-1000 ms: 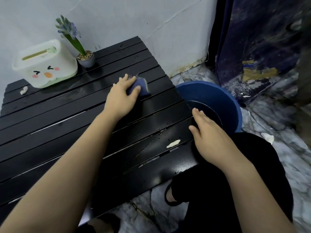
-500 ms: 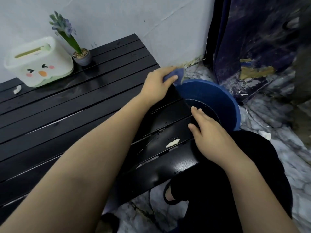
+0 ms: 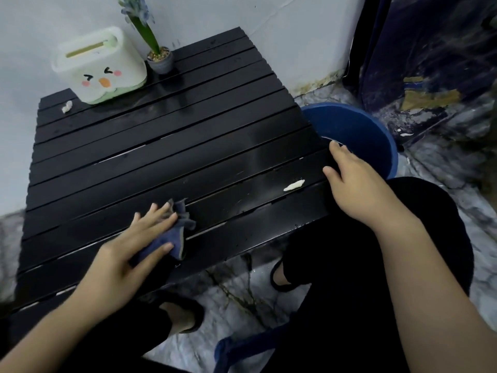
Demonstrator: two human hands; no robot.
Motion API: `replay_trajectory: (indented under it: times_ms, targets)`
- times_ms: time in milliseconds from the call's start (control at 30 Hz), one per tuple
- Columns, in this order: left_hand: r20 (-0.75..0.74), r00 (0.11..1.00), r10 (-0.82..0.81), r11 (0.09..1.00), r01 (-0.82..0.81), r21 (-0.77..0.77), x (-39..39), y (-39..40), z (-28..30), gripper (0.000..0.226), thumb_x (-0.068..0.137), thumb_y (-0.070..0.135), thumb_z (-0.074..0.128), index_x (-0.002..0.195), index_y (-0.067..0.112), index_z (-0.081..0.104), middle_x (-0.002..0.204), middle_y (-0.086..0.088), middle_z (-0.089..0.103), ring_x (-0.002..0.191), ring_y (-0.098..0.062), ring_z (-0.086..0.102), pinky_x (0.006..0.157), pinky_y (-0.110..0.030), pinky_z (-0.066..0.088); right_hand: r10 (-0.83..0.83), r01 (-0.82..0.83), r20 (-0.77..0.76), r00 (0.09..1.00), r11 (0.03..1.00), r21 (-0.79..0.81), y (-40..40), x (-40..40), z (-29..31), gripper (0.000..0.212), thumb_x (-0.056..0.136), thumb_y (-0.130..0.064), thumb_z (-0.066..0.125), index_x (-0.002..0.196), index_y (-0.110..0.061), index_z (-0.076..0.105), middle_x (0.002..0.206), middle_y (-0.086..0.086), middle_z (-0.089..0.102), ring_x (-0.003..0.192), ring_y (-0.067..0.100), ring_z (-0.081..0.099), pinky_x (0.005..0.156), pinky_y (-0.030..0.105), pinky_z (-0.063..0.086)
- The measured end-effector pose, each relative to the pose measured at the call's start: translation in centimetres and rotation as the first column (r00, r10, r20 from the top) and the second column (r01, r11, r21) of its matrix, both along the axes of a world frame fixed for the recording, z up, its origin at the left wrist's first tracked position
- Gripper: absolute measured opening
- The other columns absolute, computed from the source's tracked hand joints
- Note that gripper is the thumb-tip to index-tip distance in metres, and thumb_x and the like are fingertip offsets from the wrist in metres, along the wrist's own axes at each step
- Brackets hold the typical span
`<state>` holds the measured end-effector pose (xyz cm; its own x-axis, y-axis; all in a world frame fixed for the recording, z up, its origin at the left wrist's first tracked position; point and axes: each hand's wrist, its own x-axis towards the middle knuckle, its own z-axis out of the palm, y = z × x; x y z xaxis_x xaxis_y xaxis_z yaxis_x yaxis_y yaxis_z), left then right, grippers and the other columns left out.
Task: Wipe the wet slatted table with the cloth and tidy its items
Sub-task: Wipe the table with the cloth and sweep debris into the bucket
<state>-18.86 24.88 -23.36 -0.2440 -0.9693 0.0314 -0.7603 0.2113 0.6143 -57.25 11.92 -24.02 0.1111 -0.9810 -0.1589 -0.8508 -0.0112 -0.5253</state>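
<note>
The black slatted table [image 3: 166,146] glistens with water. My left hand [image 3: 134,249] presses a crumpled blue cloth [image 3: 174,232] flat against the slats near the table's front edge, fingers spread over it. My right hand [image 3: 357,181] rests on the table's right edge, fingers loosely curled, holding nothing. A small white scrap [image 3: 294,185] lies on a slat just left of that hand. Another white scrap [image 3: 67,106] sits at the back left corner.
A white and green tissue box with a duck face [image 3: 99,65] and a small potted hyacinth [image 3: 160,59] stand at the back by the wall. A blue bucket [image 3: 355,130] sits on the marble floor against the table's right side. My knees are under the front edge.
My left hand carried the cloth from the right edge by the bucket back toward the front left of the table. The right hand stayed on the table's edge. The view tilted down.
</note>
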Motion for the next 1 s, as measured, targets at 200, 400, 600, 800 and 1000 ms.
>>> replay_trajectory:
  times_ms: [200, 400, 600, 800, 1000]
  targets:
    - [0.137, 0.989, -0.062, 0.995, 0.072, -0.067, -4.1, -0.6, -1.7, 0.056, 0.100, 0.039, 0.043, 0.153, 0.022, 0.037, 0.165, 0.000, 0.023, 0.155, -0.024, 0.012, 0.126, -0.048, 0.007, -0.035, 0.035, 0.009, 0.999, 0.999, 0.039, 1.8, 0.0, 0.0, 0.059, 0.105, -0.033, 0.035, 0.156, -0.014, 0.012, 0.162, 0.008, 0.020, 0.148, 0.022, 0.020, 0.115, 0.035, 0.021]
    - [0.201, 0.962, -0.184, 0.975, 0.205, -0.090, -11.5, -5.1, -2.1, 0.057, 0.103, 0.039, 0.041, 0.155, 0.017, 0.033, 0.166, -0.007, 0.018, 0.155, -0.024, 0.010, 0.126, -0.044, 0.006, -0.072, 0.070, 0.075, 0.995, 0.997, 0.027, 2.5, 0.0, -0.5, 0.057, 0.105, -0.031, 0.035, 0.155, -0.014, 0.013, 0.162, 0.008, 0.018, 0.147, 0.023, 0.022, 0.107, 0.025, 0.018]
    - [0.231, 0.961, -0.150, 0.974, 0.184, -0.134, -18.3, -9.5, -2.2, 0.053, 0.104, 0.028, 0.048, 0.153, 0.012, 0.036, 0.162, -0.016, 0.025, 0.152, -0.034, 0.020, 0.124, -0.043, 0.008, -0.129, 0.125, 0.123, 0.984, 0.991, 0.040, 2.5, -0.1, -1.1, 0.059, 0.105, -0.027, 0.037, 0.155, -0.011, 0.012, 0.163, 0.010, 0.016, 0.148, 0.023, 0.018, 0.105, 0.021, 0.013]
    - [0.272, 0.961, -0.054, 0.987, 0.092, -0.131, -23.7, -15.2, -2.5, 0.054, 0.105, 0.030, 0.043, 0.155, 0.012, 0.030, 0.162, -0.018, 0.024, 0.152, -0.035, 0.018, 0.124, -0.046, 0.008, -0.166, 0.160, 0.149, 0.975, 0.986, 0.049, 2.6, 0.0, -1.0, 0.060, 0.104, -0.023, 0.038, 0.155, -0.009, 0.010, 0.162, 0.015, 0.014, 0.147, 0.028, 0.020, 0.113, 0.031, 0.020]
    - [0.180, 0.980, -0.083, 0.993, 0.096, -0.062, -25.8, -21.5, -1.9, 0.051, 0.107, 0.028, 0.040, 0.154, 0.011, 0.033, 0.161, -0.016, 0.028, 0.151, -0.033, 0.020, 0.124, -0.044, 0.008, -0.143, 0.133, 0.178, 0.974, 0.989, 0.063, 2.7, -0.2, -0.9, 0.060, 0.105, -0.022, 0.036, 0.156, -0.007, 0.008, 0.163, 0.013, 0.011, 0.149, 0.024, 0.014, 0.109, 0.021, 0.011]
